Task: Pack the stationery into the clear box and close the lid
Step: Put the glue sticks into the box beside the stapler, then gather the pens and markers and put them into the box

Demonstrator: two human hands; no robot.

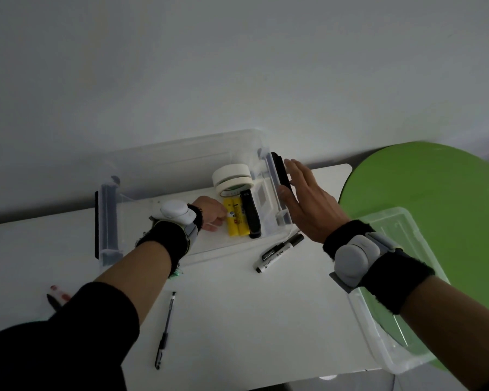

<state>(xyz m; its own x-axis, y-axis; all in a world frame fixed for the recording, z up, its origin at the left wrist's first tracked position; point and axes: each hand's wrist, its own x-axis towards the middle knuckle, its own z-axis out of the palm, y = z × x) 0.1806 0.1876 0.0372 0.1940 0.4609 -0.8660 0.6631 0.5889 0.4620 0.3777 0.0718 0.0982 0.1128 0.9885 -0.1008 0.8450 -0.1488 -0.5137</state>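
Nearest, the pen [164, 331] and two markers [280, 252] sit outside the clear box [181, 153] at its 6 and 5 o'clock, lid [393, 342] at 4. The left hand [212, 215] curls by the yellow tubes [235, 218] inside, can't tell if gripping; the right hand [305, 198] is flat against the 3 o'clock latch [281, 173]. Risk imo: that push slides the box, or pens get forgotten

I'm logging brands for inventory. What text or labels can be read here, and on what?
On the yellow tubes: dark print, too blurred to read.
On the markers: a label, too small to read.
No text here is legible.
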